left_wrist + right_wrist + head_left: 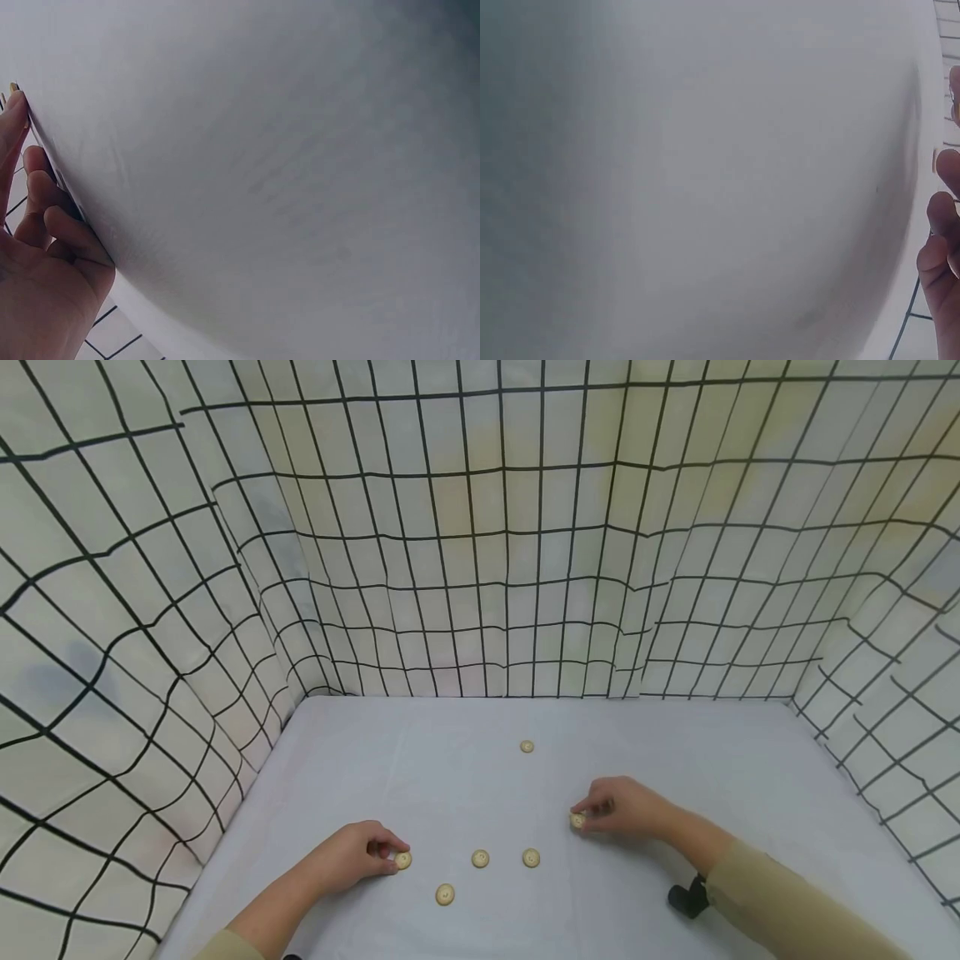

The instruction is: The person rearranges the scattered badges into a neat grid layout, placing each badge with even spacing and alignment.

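In the head view my left hand [356,857] pinches a round beige button [404,860] between thumb and index finger, at the table surface. Farther right, my right hand [626,807] pinches another beige button [577,821] by its edge, low over the cloth. Between the hands lie a button [480,858], a second button [531,857] and, nearer the front, a third button [445,894]. Only the fingers and palm of the left hand [52,262] show in the left wrist view. At the right wrist view's edge, curled fingers [943,214] are partly cut off.
One more button [527,747] lies alone toward the back of the white-covered table [420,760]. White walls with a black grid [506,535] stand at the back and both sides. A black device [687,899] is at the right wrist.
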The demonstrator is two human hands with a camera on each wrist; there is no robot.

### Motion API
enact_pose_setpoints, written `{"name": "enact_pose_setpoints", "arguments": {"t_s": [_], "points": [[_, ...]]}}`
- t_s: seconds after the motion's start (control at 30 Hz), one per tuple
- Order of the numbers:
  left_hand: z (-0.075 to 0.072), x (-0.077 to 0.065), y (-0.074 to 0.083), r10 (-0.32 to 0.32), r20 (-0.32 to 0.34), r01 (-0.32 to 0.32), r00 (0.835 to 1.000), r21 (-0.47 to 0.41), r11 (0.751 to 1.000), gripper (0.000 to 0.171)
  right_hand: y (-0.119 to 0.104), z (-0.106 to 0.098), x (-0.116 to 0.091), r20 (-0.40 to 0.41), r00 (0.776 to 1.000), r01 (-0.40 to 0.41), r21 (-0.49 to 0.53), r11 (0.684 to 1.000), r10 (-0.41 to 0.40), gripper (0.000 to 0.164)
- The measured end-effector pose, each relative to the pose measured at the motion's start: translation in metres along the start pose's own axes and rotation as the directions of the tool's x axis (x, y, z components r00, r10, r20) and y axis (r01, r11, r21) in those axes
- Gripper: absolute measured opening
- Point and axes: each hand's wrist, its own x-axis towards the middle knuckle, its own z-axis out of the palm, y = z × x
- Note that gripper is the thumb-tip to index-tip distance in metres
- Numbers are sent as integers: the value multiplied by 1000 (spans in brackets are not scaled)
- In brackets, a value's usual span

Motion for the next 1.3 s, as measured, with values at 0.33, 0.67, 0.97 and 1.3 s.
{"name": "enact_pose_setpoints", "arguments": {"t_s": [0.33, 0.67, 0.97, 1.3], "points": [[0, 0, 1, -12, -8, 12, 1000, 3, 1000, 20, 15, -13, 28, -94, 987, -127, 21, 992, 129, 25], [-1, 0, 1, -37, -11, 37, 999, 5, 999, 20, 25, -28, 58, -142, 949, -270, 93, 958, 281, 36], [1, -3, 1, -40, -6, 40, 999, -8, 999, 21, 28, -22, 76, -169, 923, -330, 108, 938, 344, 38], [0, -1, 2, -10, -6, 10, 1000, 16, 1000, 20, 25, -20, 81, -216, 903, -361, 89, 928, 372, 35]]}}
